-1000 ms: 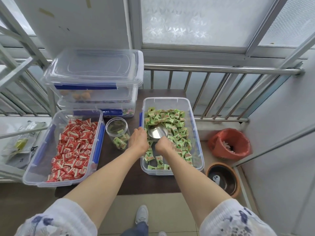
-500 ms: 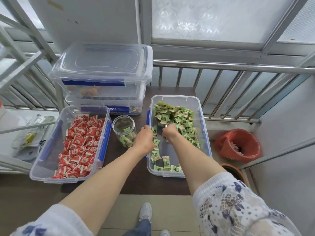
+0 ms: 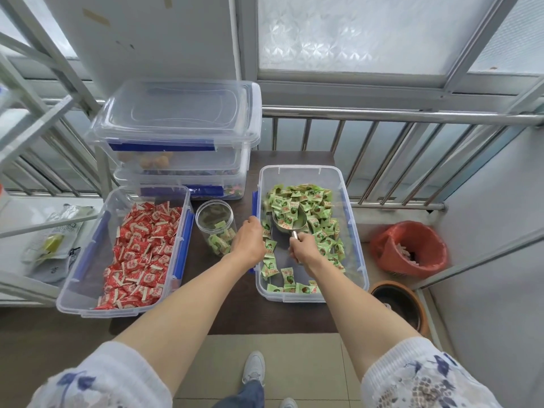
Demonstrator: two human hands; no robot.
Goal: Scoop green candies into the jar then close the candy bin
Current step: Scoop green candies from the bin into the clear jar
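Note:
An open clear bin [image 3: 357, 240] on the dark table holds green candies [image 3: 312, 201], piled toward its far end. My right hand [image 3: 306, 252] grips the handle of a metal scoop [image 3: 290, 220], whose bowl lies in the pile with a few candies in it. A clear round jar [image 3: 216, 228] stands left of the bin with some green candies at its bottom. My left hand [image 3: 249, 242] rests between jar and bin, its fingers curled at the bin's left rim; whether it grips the rim is hidden.
An open bin of red candies [image 3: 141, 251] sits to the left. Two lidded clear bins [image 3: 179, 136] are stacked behind it. A metal railing [image 3: 382, 116] runs behind the table. A red basket [image 3: 409, 248] and a brown pot [image 3: 397, 304] stand on the floor at right.
The scoop has pushed forward into the green pile and now carries a few candies. My left hand has stayed by the bin's left rim. My head moved closer.

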